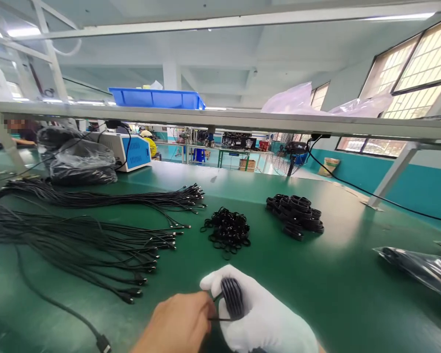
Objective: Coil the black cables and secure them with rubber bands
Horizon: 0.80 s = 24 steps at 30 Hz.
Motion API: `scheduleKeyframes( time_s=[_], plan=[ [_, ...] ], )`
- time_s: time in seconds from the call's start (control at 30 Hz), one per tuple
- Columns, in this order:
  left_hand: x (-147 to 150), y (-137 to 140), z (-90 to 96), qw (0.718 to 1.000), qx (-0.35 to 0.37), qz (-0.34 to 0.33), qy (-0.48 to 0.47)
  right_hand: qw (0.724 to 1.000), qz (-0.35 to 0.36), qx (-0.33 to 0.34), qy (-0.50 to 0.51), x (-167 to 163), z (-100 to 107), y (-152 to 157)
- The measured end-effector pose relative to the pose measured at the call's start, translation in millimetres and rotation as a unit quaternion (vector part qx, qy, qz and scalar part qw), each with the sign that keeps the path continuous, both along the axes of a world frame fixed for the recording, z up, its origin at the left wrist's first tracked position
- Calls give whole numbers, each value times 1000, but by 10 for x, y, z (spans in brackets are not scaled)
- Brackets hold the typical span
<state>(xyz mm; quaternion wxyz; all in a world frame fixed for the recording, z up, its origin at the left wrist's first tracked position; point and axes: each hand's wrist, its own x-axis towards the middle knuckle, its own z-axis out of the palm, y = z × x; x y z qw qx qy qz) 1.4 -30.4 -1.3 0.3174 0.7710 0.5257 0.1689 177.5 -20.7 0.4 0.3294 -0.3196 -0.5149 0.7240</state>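
Observation:
My right hand (270,316), in a white glove, is closed around a coiled black cable (232,298) near the bottom middle. Bare, my left hand (180,318) pinches a free length of the same cable just left of the coil; its fingertips are partly hidden. Beyond my hands lies a heap of small black loops, like rubber bands (228,229). To its right is a pile of finished-looking black cable coils (294,213). Long loose black cables (95,228) with metal-tipped plugs stretch across the left side in two bunches.
One cable plug (103,343) lies at the lower left. A plastic bag (422,267) with dark contents rests at the right; another bag (84,159) and a white-blue machine (130,152) stand back left. A shelf beam (231,119) spans above the green table, carrying a blue tray (156,99).

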Motion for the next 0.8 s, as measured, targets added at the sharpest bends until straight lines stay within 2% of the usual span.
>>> scheduleKeyframes(
  time_s=[0.07, 0.13, 0.23, 0.33, 0.47, 0.57, 0.63, 0.7, 0.73, 0.8],
  plan=[
    [-22, 101, 58, 996, -83, -27, -29, 996, 21, -34, 74, -10, -32, -15],
    [-45, 173, 112, 985, -133, -39, -106, 988, 31, -39, 145, -32, -115, 8],
    [-32, 185, 146, 958, -126, -2, -256, 972, 68, -16, 223, -57, -256, 77],
    [62, 151, 105, 929, -125, 38, -347, 971, 90, -13, 219, -73, -338, 114],
    [214, 166, -19, 897, -172, 82, -398, 976, 67, -27, 204, -81, -377, 108],
    [227, 203, -76, 884, -170, 94, -425, 976, 56, -34, 206, -64, -390, 106],
    [172, 215, -54, 897, -134, 115, -405, 976, 56, -41, 206, -42, -392, 111],
    [91, 216, 23, 928, -66, 134, -342, 975, 63, -54, 207, -23, -392, 116],
    [54, 217, 77, 943, -38, 123, -306, 973, 76, -64, 208, -17, -394, 116],
    [1, 231, 184, 967, -24, 57, -248, 964, 119, -99, 216, -21, -398, 111]
  ],
)
